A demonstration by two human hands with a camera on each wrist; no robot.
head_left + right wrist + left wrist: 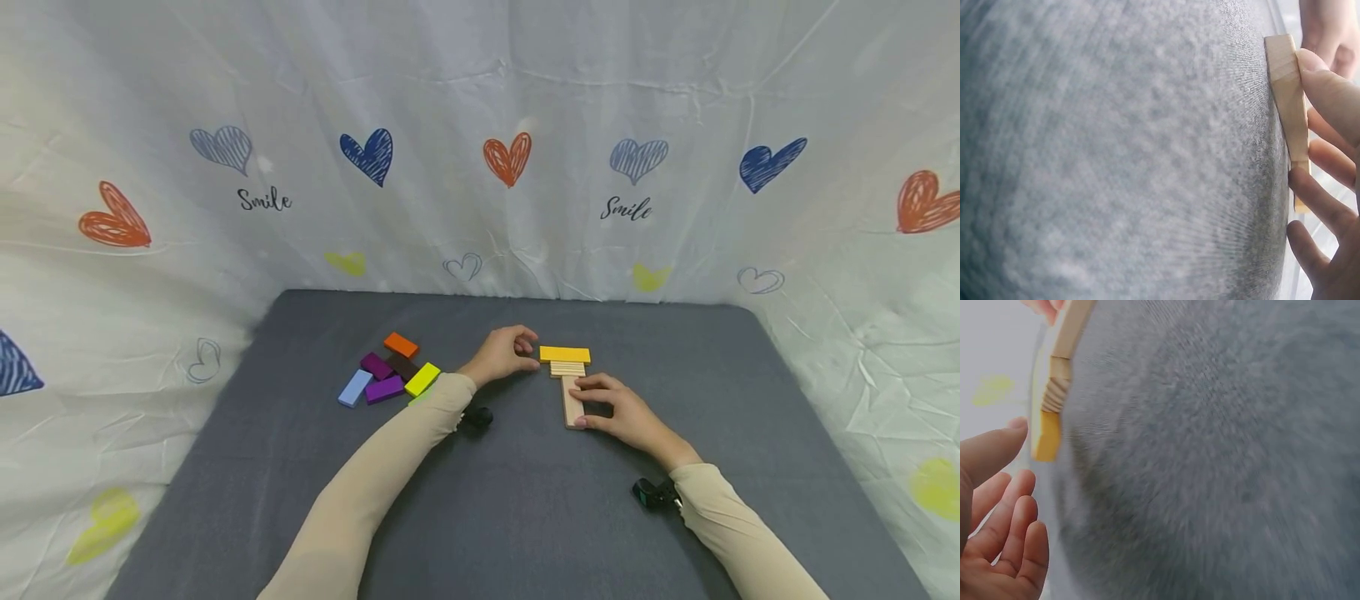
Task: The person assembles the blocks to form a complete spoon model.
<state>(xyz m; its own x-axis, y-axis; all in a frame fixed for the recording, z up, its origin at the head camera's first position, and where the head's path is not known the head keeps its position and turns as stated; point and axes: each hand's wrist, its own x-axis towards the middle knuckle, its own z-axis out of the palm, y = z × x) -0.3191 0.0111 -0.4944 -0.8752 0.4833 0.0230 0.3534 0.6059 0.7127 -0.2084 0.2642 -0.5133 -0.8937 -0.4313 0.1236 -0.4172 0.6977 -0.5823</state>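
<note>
One pale wooden block lies lengthwise on the desk, right at the fingertips of the right grip. That grip is spread, thumb at the block's near end and fingers further along it, with a wide gap between; how firmly they press, I cannot tell. Just beyond its fingers, a pale striped piece sits across the block's far end, and past that a golden-yellow block lies crosswise too. Just left of this yellow end is the left grip, holding nothing, its thumb apart from loosely bent fingers.

Left of the left grip is a loose cluster: an orange block, two purple blocks, a dark brown block, a light blue block, a lemon-yellow block and a green block, mostly hidden by the left sleeve.

Only the head view shows this cluster and the white curtain with hearts beyond both grips. The left wrist view gives the stripes and the yellow end close up; the right wrist view shows the right thumb touching the pale block.
</note>
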